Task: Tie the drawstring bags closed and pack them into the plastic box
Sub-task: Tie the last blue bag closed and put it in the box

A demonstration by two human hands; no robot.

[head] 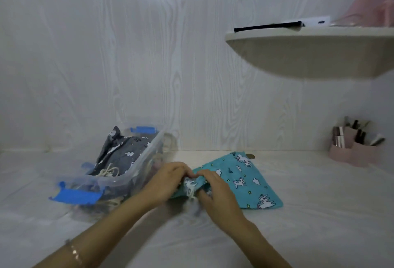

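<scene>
The teal fabric drawstring bag (241, 178), printed with white unicorns, clouds and stars, lies flat on the pale wood-grain table (319, 225) in the lower centre of the frame. Its gathered mouth is at the left end and its body fans out to the right. The long axis runs roughly left to right, with the closed bottom edge facing the right side of the frame. A cream cotton drawstring (190, 193) hangs out of the bunched mouth.

Both hands meet at that mouth. The left hand (170, 180) has its fingers curled over the bunched fabric from the left. The right hand (215, 193) pinches the same gathered end from the right, its fingers bent round the cloth. A thin gold-coloured bracelet (76, 252) sits on the left wrist.

Just beside the left hand, towards the left of the frame, stands the clear plastic box with blue latches (128, 179), its lid off. Inside it lies a grey printed fabric bag (123, 150) with cream cords on top.

A small round dark object (252, 156) lies behind the teal bag's far corner. At the right edge of the table a pink desk organiser (358, 154) holds small cosmetic tubes. In the upper right a pale rounded wall shelf (309, 54) carries a thin black object (268, 26).
</scene>
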